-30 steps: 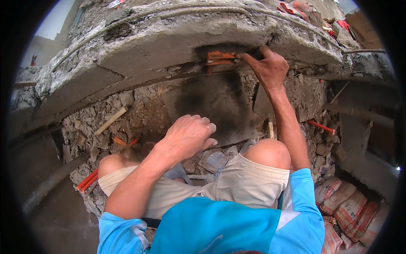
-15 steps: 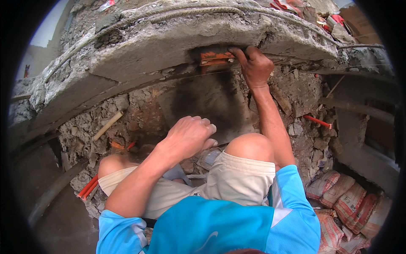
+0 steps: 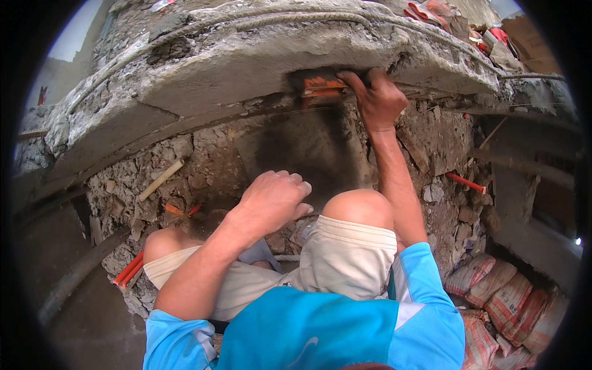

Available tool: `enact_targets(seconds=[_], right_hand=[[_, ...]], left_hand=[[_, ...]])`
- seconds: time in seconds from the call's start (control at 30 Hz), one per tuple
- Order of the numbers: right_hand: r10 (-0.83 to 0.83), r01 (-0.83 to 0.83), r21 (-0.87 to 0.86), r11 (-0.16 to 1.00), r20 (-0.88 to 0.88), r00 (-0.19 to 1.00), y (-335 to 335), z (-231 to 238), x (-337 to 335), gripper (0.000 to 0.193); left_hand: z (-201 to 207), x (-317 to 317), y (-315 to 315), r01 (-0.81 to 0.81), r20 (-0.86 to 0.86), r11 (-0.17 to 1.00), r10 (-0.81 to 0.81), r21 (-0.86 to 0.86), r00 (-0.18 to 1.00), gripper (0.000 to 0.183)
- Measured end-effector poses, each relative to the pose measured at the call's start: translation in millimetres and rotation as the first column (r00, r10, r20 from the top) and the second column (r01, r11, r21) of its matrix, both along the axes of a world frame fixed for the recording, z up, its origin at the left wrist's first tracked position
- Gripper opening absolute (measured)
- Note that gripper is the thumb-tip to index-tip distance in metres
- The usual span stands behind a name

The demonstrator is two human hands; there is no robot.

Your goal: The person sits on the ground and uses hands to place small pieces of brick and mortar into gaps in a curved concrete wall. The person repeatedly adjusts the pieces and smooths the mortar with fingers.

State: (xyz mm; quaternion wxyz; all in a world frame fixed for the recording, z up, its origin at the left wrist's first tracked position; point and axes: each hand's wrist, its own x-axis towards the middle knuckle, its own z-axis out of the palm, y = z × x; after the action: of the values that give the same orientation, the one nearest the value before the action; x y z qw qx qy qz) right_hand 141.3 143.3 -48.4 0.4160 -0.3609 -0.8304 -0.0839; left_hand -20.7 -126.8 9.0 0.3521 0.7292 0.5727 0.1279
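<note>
R knee (image 3: 359, 208) has shifted toward 9 o'clock; R hand (image 3: 380, 102) stays by orange block (image 3: 319, 84), so same work spot, prob. Block's approx 12 o'clock, at ledge (image 3: 240, 71). R thumb at its 3 o'clock end, can't tell if gripping. L hand (image 3: 273, 196) apart, mid-view, half-curled, nothing visible in it.

A concrete ledge (image 3: 246, 74) spanned the upper frame, with rebar (image 3: 283, 12) along its top. At upper centre, the right hand (image 3: 381, 102) was at the right end of a small block (image 3: 324, 87). Below, near centre, the left hand (image 3: 277, 197) was left of the right knee (image 3: 359, 209). Rods (image 3: 129, 270) lay lower left, sacks (image 3: 512, 299) lower right.
</note>
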Motion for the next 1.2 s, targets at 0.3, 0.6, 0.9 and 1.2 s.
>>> enact_targets(seconds=[0.3, 0.6, 0.9, 1.2], right_hand=[[0.076, -0.077, 0.014, 0.997, 0.064, 0.995, -0.2, 9.1, 2.2, 0.058], [0.046, -0.046, -0.042, 0.998, 0.005, 0.999, -10.0, 4.9, -9.7, 0.055], [-0.033, 0.034, -0.05, 0.998, 0.022, 0.999, -17.6, 0.0, -14.3, 0.055], [0.093, -0.123, -0.305, 0.945, -0.109, 0.99, -17.3, 10.1, 0.8, 0.049]], left_hand=[[-0.7, -8.4, 2.3, -0.019, -0.011, 1.0, 0.019, -0.007, 1.0, 0.031], [-5.8, -8.9, 0.9, -0.002, -0.014, 0.999, 0.001, -0.05, 1.0, 0.033], [-4.3, -6.7, -2.8, -0.015, -0.048, 0.998, 0.012, -0.062, 0.999, 0.035], [-6.6, -7.6, 14.1, -0.137, -0.138, 0.99, 0.134, -0.016, 0.981, 0.035]])
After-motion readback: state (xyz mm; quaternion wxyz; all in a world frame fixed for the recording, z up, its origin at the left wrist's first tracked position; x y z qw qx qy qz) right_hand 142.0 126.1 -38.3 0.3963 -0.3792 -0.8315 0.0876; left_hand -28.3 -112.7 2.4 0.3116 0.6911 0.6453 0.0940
